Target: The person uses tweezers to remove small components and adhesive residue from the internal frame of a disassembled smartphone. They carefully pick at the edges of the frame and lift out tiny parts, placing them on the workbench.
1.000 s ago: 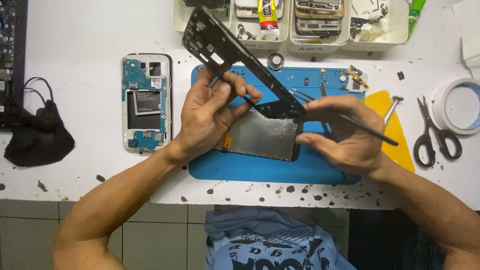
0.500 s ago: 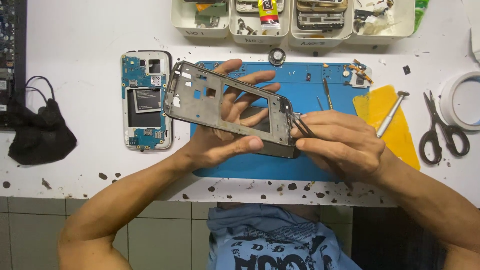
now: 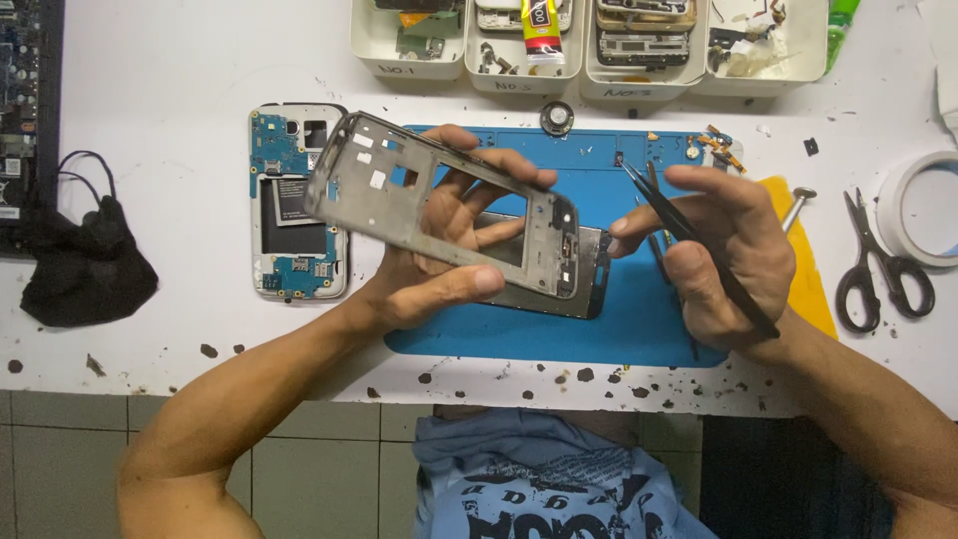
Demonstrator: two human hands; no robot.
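My left hand [image 3: 439, 269] holds a grey phone middle frame [image 3: 399, 215] tilted above a blue work mat [image 3: 639, 319], thumb on its lower edge and fingers behind its opening. Under the frame lies a dark phone screen panel [image 3: 591, 274], partly hidden. To the right of the frame, my right hand [image 3: 723, 250] grips black tweezers [image 3: 664, 215] whose tips point up and left, apart from the frame.
An opened phone [image 3: 297, 205] with its blue circuit board exposed lies left of the mat. White parts trays [image 3: 589, 50] line the back edge. Scissors [image 3: 878, 269] and a tape roll [image 3: 923, 210] lie right, a yellow pick [image 3: 803, 269] beside the mat, a black cloth [image 3: 85, 265] far left.
The left hand has lowered and turned the frame from upright to nearly flat, shifting it left. The right hand has pulled away from the frame's corner and raised the tweezers.
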